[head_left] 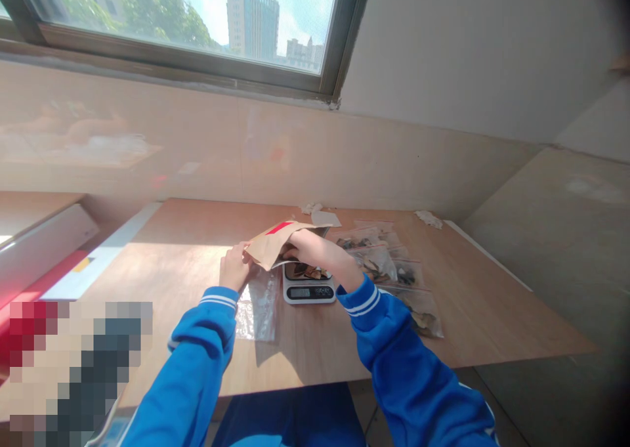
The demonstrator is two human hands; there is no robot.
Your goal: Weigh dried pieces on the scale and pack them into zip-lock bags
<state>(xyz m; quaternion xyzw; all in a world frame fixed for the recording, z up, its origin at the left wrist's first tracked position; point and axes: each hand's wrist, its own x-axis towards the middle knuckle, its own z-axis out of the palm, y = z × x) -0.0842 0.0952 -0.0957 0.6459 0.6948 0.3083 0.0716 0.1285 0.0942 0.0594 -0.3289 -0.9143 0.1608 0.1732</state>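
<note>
A brown paper bag (270,243) with a red patch lies tilted in my left hand (235,264), whose fingers are closed on its left end. My right hand (308,247) reaches into the bag's mouth. Its fingertips are hidden there, so I cannot see what they hold. Just below is a small white digital scale (309,296) with a dark display strip. Brown dried pieces (310,273) lie on its platform, partly covered by the bag and my right hand. Beneath my left hand, a clear plastic bag (256,309) rests flat on the table, left of the scale.
Several clear zip bags (408,275) holding dark dried pieces lie on the wooden table (492,309) right of the scale. Crumpled tissue (428,219) and a white paper piece (325,218) sit near the back edge. A wall with a window (197,20) stands behind.
</note>
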